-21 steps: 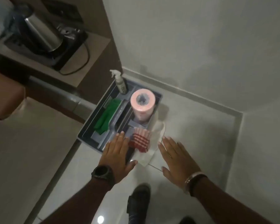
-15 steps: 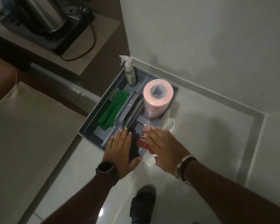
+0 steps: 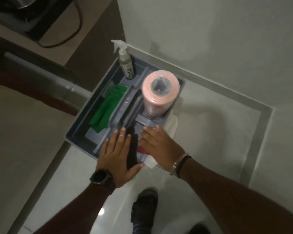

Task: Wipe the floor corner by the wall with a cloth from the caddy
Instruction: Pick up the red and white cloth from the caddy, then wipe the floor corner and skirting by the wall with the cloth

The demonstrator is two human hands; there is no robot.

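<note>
Right hand [image 3: 161, 147] lies flat, fingers spread, over the red striped cloth [image 3: 142, 150] in the near right compartment of the grey caddy [image 3: 78, 132]; not yet closed on it. Left hand [image 3: 118, 152] flat and empty, at the caddy's near edge, just beside the right. A white cloth [image 3: 172, 122] hangs over the right rim.

Risks, as judged:
- a grab may drag the white cloth out too;
- a jolt could tip the tall pink roll [image 3: 159, 92] or the spray bottle [image 3: 125, 63].
</note>
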